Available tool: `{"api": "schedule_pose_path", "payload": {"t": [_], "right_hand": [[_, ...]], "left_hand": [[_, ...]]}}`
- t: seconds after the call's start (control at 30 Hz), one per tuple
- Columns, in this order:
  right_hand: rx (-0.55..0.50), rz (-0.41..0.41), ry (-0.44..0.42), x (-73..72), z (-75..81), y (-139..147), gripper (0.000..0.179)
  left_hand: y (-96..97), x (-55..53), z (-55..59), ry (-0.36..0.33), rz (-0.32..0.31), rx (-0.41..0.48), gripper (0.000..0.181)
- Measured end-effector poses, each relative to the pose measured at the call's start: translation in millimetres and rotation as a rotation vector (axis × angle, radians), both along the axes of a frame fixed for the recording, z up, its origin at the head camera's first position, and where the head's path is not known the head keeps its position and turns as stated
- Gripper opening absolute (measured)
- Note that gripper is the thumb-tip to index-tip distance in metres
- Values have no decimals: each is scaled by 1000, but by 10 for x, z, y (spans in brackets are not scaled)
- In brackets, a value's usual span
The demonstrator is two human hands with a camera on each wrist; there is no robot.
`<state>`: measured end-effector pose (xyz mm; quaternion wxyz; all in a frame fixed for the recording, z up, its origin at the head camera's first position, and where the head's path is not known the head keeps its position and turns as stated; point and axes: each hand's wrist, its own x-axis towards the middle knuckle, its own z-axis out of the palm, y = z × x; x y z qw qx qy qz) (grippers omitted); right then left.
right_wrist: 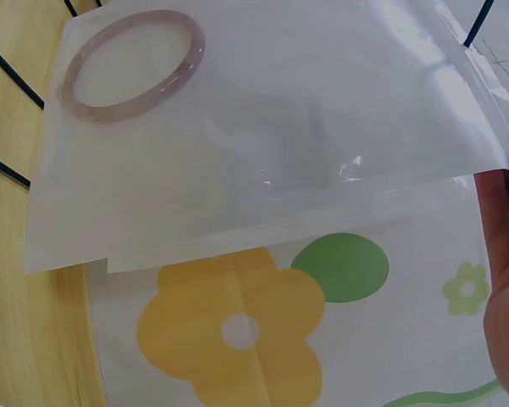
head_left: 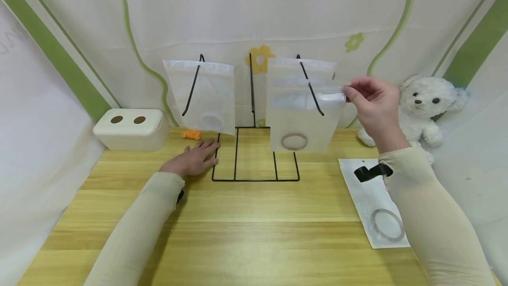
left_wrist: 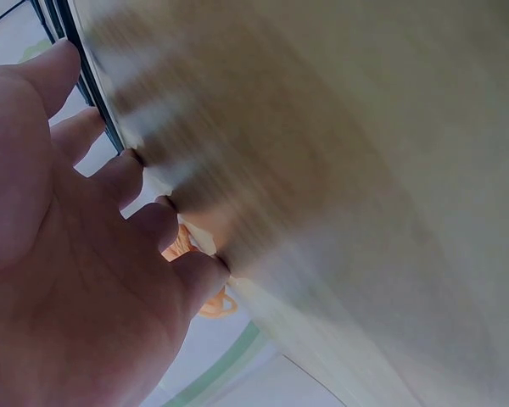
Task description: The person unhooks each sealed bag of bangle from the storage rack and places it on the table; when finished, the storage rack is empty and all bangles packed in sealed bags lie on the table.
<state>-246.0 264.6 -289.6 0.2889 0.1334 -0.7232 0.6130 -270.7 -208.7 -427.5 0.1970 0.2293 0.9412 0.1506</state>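
Note:
My right hand (head_left: 375, 107) pinches the upper right corner of a clear-and-white zip bag (head_left: 291, 120). The bag hangs at the right arm of a black wire display rack (head_left: 255, 180), in front of or with another bag largely hidden behind it. A pale pink bangle (right_wrist: 123, 112) lies in the lower part of the bag in the right wrist view. On the rack's left arm hangs another bag (head_left: 218, 87) with a faint round thing inside. My left hand (head_left: 194, 159) rests on the table with fingers spread, touching the left side of the rack's base.
A flat bag (head_left: 357, 193) with a bangle (head_left: 374, 222) lies on the wooden table (head_left: 238, 233), partly under my right forearm. A white plush bear (head_left: 424, 105) sits at the right. A white box with two holes (head_left: 131, 136) and an orange bundle (head_left: 192, 134) stand at the left.

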Motion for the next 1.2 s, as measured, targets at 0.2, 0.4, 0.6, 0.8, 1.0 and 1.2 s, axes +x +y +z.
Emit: {"api": "schedule_pose_path", "payload": {"t": [0.2,0.4,0.6,0.8,1.0,1.2], "right_hand": [[-36,20,38,88,-61,-4,7],[-94,42,57,192,-100,-12,11],[-89,28,73,287,-112,-17,9],[-94,23,93,372,-131,-5,11],[-119,64,107,448,-150,17,6],[-127,58,104,544,-153,15,7]], "left_hand": [[0,1,3,0,-3,4,66],[-9,8,-1,-3,0,-5,67],[-5,1,-2,-7,2,-2,67],[-7,-1,3,-3,-2,-5,67],[-9,-1,6,4,-3,-11,67],[-10,3,11,9,-5,-15,67]]}}
